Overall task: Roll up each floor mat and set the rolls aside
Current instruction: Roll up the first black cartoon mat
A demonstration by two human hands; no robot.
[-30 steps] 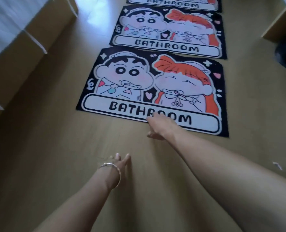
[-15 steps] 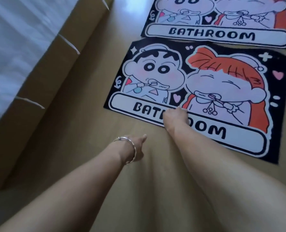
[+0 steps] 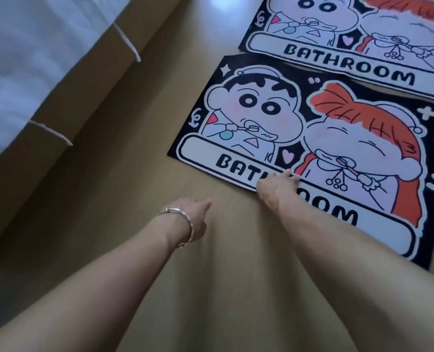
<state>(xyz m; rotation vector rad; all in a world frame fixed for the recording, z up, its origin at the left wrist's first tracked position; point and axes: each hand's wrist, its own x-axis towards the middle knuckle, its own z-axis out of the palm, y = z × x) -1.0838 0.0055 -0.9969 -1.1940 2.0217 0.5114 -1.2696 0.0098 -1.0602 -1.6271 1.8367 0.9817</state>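
Floor (image 3: pixel 134 186) lies open under both arms, left to the bed frame (image 3: pixel 91 92). Left hand (image 3: pixel 194 219) hovers there, fingers hidden, grip unclear; right hand (image 3: pixel 274 185), bunched half a second ago, now lays straight fingers (image 3: pixel 290 174) on the near edge of the nearest floor mat (image 3: pixel 312 138), flat, a second mat (image 3: pixel 350 44) just beyond.

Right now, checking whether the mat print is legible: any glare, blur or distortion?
Head view: glare patch on the floor at top, beside the farther mat; nearer mat print legible, right hand covering its middle letters; wide-angle lens slightly bows the mat edges; white sheet at left washed out.
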